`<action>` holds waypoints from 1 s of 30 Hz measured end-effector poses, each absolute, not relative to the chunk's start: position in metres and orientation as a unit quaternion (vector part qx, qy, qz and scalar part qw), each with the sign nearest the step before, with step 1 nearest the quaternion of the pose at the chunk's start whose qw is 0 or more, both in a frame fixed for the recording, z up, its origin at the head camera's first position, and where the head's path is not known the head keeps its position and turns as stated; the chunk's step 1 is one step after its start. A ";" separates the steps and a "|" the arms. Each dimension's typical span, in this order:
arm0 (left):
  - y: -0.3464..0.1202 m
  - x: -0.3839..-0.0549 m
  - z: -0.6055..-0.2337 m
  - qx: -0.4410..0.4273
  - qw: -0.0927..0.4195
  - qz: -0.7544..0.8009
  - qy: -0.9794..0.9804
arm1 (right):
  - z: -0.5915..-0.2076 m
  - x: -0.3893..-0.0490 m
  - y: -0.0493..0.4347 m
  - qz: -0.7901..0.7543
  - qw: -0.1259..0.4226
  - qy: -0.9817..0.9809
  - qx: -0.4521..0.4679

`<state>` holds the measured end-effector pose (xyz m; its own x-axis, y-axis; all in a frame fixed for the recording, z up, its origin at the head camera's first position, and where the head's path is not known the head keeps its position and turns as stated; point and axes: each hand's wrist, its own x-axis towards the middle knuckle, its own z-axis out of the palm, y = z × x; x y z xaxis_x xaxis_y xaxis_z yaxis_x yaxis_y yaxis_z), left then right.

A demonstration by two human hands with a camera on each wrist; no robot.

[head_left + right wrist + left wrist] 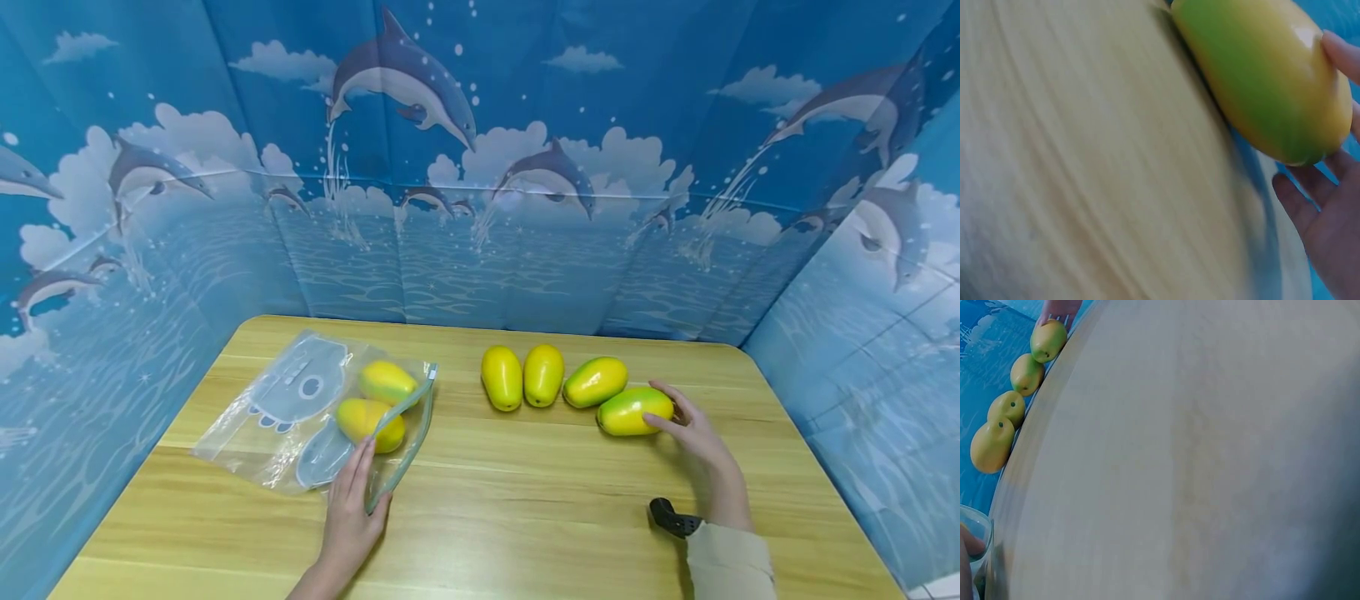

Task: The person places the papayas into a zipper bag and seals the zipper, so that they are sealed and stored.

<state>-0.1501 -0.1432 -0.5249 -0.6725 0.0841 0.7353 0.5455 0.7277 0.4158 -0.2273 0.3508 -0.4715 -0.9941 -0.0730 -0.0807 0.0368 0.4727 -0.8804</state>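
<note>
In the head view, my left hand [348,510] holds the near corner of a clear zip bag [262,454] at its mouth, thumb and fingers at the green rims. Two yellow papayas [366,421] lie inside the bag, which has a blue cartoon print. On the right, my right hand [699,435] grips the right end of a yellow-green papaya [628,414], thumb on its near side and fingers behind. The right wrist view shows this papaya [1266,75] close up, with the thumb against its skin and the fingers around its end.
Three more papayas [595,382] lie in a row to the left of the gripped one, on the wooden table [525,508]. A black strap piece [671,518] is at the right wrist. A blue dolphin curtain [480,250] hangs behind and beside the table.
</note>
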 end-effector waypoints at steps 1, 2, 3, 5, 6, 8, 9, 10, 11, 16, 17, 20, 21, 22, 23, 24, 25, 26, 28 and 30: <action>-0.143 -0.150 -0.525 -0.184 0.361 -0.319 -0.857 | -0.473 -0.227 0.352 -0.521 0.056 0.852 -0.011; -0.143 -0.150 -0.524 -0.184 0.360 -0.318 -0.857 | -0.474 -0.227 0.353 -0.524 0.058 0.850 -0.014; -0.143 -0.150 -0.524 -0.184 0.360 -0.318 -0.858 | -0.475 -0.227 0.353 -0.526 0.058 0.848 -0.015; -0.143 -0.150 -0.524 -0.185 0.360 -0.316 -0.858 | -0.476 -0.227 0.355 -0.534 0.058 0.843 -0.024; -0.143 -0.151 -0.524 -0.185 0.359 -0.316 -0.859 | -0.477 -0.227 0.357 -0.536 0.060 0.842 -0.030; -0.143 -0.150 -0.525 -0.185 0.358 -0.315 -0.859 | -0.479 -0.226 0.359 -0.542 0.065 0.837 -0.035; -0.143 -0.150 -0.525 -0.185 0.355 -0.316 -0.860 | -0.479 -0.226 0.359 -0.547 0.066 0.834 -0.038; -0.143 -0.150 -0.525 -0.185 0.354 -0.317 -0.861 | -0.480 -0.226 0.360 -0.554 0.070 0.829 -0.040; -0.144 -0.150 -0.525 -0.185 0.352 -0.318 -0.861 | -0.481 -0.226 0.360 -0.558 0.072 0.826 -0.042; -0.145 -0.149 -0.525 -0.183 0.349 -0.315 -0.863 | -0.484 -0.225 0.359 -0.580 0.078 0.810 -0.046; -0.145 -0.149 -0.524 -0.182 0.348 -0.316 -0.864 | -0.485 -0.225 0.359 -0.580 0.078 0.809 -0.047; -0.144 -0.150 -0.524 -0.183 0.353 -0.313 -0.863 | -0.485 -0.224 0.359 -0.582 0.074 0.808 -0.054; -0.144 -0.150 -0.523 -0.183 0.354 -0.314 -0.862 | -0.485 -0.224 0.359 -0.583 0.074 0.807 -0.058; -0.143 -0.150 -0.523 -0.184 0.358 -0.312 -0.861 | -0.485 -0.223 0.359 -0.588 0.074 0.803 -0.064; -0.143 -0.150 -0.523 -0.184 0.360 -0.312 -0.860 | -0.485 -0.223 0.360 -0.596 0.074 0.797 -0.070; -0.143 -0.150 -0.523 -0.185 0.363 -0.310 -0.859 | -0.486 -0.223 0.360 -0.605 0.076 0.789 -0.077; -0.143 -0.150 -0.523 -0.184 0.361 -0.312 -0.860 | -0.486 -0.222 0.360 -0.615 0.077 0.780 -0.083; -0.143 -0.150 -0.522 -0.184 0.363 -0.310 -0.859 | -0.486 -0.222 0.360 -0.625 0.082 0.771 -0.088; -0.143 -0.150 -0.522 -0.183 0.363 -0.310 -0.859 | -0.486 -0.220 0.362 -0.642 0.091 0.755 -0.096; -0.142 -0.150 -0.522 -0.182 0.363 -0.311 -0.859 | -0.485 -0.219 0.363 -0.651 0.098 0.747 -0.094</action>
<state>-0.1495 -0.1424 -0.5219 -0.6694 0.0879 0.7377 0.5392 0.7406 0.4010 -0.2192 0.3628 -0.4854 -0.9628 -0.2691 -0.0244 -0.0128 0.1356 -0.9907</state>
